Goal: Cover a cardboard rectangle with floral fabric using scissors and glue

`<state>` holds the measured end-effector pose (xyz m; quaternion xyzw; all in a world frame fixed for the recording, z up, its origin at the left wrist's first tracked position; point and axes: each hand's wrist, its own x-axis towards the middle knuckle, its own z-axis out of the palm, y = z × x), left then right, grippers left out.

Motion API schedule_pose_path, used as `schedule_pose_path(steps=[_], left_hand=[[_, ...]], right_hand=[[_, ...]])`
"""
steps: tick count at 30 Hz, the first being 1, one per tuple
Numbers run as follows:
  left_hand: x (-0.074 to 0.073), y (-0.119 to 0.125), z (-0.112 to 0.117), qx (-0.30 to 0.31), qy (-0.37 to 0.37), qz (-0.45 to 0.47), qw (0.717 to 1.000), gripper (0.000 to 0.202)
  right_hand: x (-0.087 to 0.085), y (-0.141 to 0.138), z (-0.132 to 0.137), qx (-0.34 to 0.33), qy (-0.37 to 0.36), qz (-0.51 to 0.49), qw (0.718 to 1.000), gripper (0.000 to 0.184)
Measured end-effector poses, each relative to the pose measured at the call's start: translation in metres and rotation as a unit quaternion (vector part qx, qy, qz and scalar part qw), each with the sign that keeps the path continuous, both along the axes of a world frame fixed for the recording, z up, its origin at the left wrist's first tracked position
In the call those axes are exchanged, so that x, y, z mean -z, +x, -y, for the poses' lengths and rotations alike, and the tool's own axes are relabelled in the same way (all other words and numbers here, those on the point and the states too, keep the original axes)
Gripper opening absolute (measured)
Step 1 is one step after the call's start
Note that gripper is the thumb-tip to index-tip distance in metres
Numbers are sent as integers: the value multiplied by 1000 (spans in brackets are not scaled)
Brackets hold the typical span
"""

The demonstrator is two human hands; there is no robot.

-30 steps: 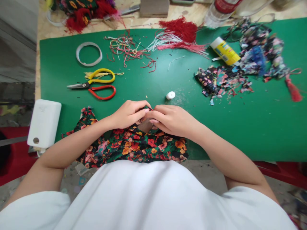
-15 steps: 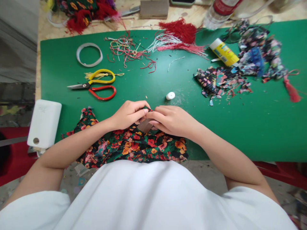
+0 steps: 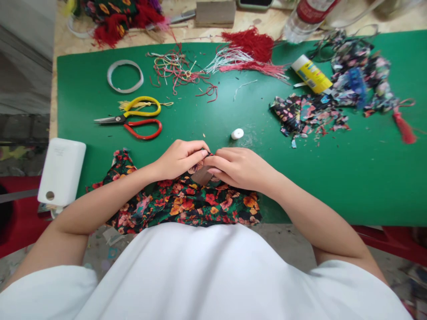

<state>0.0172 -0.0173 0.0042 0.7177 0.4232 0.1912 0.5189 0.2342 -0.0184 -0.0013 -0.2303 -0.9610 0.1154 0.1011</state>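
A dark floral fabric [image 3: 187, 204] with red and orange blossoms lies bunched along the mat's near edge. My left hand [image 3: 182, 158] pinches its upper edge between thumb and fingers. Close against it, my right hand [image 3: 236, 166] grips the same edge, fingers curled. Below the fingertips a flat greyish-brown piece [image 3: 201, 176], perhaps card, shows against the fabric; how it is held is partly hidden by my fingers. Just beyond my right hand stands a small white cap [image 3: 237, 134]. Scissors [image 3: 133, 118] with one yellow and one red handle rest beyond my left forearm.
A green mat [image 3: 333, 178] covers the table. Tape ring [image 3: 125, 77], loose threads [image 3: 176, 71] and a red tassel bundle [image 3: 248, 49] lie at the back. To the right are a yellow glue stick [image 3: 312, 74] and floral scraps [image 3: 305, 113]. A white power bank [image 3: 62, 171] sits left.
Hardly anything differs. Both hands stay on the fabric's upper edge, with a slight shift of the fingertips; the bit of fabric between them sits a little lower.
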Motion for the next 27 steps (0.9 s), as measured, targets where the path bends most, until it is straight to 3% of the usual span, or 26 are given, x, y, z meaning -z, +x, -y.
schedule_pose_path(steps=[14,27], left_hand=[[1,-2,-1,29,-12,-5,1000,26],[0,-1,-1,9,-6,6,1000,33]], right_hand=[[0,-1,0,-3,-1,11,1000,31],[-1,-1,0,-5,7,0,1000,28]])
